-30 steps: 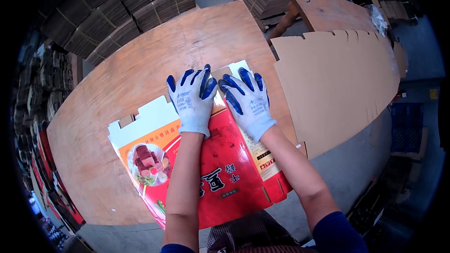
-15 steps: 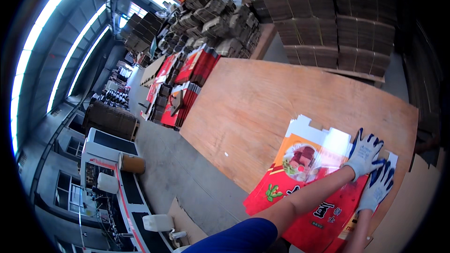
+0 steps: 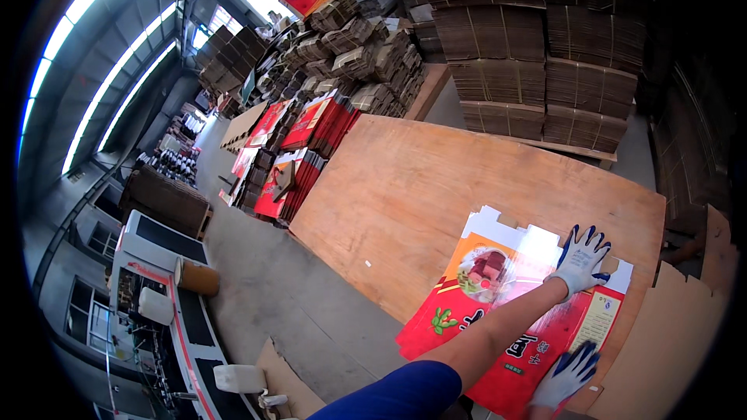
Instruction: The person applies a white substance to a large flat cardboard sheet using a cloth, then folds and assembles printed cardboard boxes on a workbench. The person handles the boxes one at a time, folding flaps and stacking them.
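A flat printed carton blank (image 3: 506, 369), red with an orange panel, a food picture and white flaps, lies on the near right part of the wooden table (image 3: 420, 187). My left hand (image 3: 577, 262), in a white glove with blue fingertips, rests on the carton's far edge beside the flaps, fingers spread. Closer to me, my right hand (image 3: 566, 376), gloved the same way, lies on the carton's right side below a pale printed panel, its fingers stretched out. Neither hand grips anything.
Brown cardboard bundles (image 3: 498, 82) tower behind the table. Red carton stacks (image 3: 289, 183) stand by its left edge. Further left is a long machine (image 3: 204, 327) with a brown drum (image 3: 196, 276) and a white jug (image 3: 240, 378). Cardboard sheets (image 3: 661, 342) lean at the right.
My right hand has slid toward me along the carton's right side, uncovering the pale printed panel. My left hand stays at the far edge, fingers more spread. The whole view has shifted slightly.
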Demonstrator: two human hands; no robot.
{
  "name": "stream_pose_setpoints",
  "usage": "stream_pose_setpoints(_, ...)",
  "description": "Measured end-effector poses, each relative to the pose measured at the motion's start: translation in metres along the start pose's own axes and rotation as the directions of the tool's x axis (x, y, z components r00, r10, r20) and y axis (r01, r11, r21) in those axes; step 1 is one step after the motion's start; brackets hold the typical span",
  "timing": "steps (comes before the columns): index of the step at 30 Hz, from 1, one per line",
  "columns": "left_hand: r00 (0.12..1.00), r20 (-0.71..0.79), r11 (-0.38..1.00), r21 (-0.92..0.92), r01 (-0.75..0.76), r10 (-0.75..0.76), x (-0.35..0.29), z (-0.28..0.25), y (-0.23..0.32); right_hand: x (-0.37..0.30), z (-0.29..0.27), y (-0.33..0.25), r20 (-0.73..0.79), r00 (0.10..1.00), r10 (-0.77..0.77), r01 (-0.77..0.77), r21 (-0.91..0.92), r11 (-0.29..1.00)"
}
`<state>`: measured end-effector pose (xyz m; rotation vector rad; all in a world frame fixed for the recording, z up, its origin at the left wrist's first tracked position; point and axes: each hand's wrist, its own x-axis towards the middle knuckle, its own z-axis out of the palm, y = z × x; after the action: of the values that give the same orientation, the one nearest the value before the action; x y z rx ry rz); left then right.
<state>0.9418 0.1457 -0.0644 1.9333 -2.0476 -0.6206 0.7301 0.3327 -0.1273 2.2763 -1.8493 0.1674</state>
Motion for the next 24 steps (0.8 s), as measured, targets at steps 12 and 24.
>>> stream_pose_setpoints(12, 0.946, -0.325, 0.990, 0.126, 0.055, -0.012, -0.150, -0.019, -0.018, -0.027, -0.081, 0.138, 0.162, 0.983, 0.091, -0.137, 0.307, 0.942)
stream_pose_setpoints(24, 0.979, -0.185, 0.946, 0.296, 0.133, -0.080, -0.237, 0.012, -0.051, 0.003, -0.095, 0.145, 0.729, 0.683, 0.047, 0.074, -0.133, 0.988)
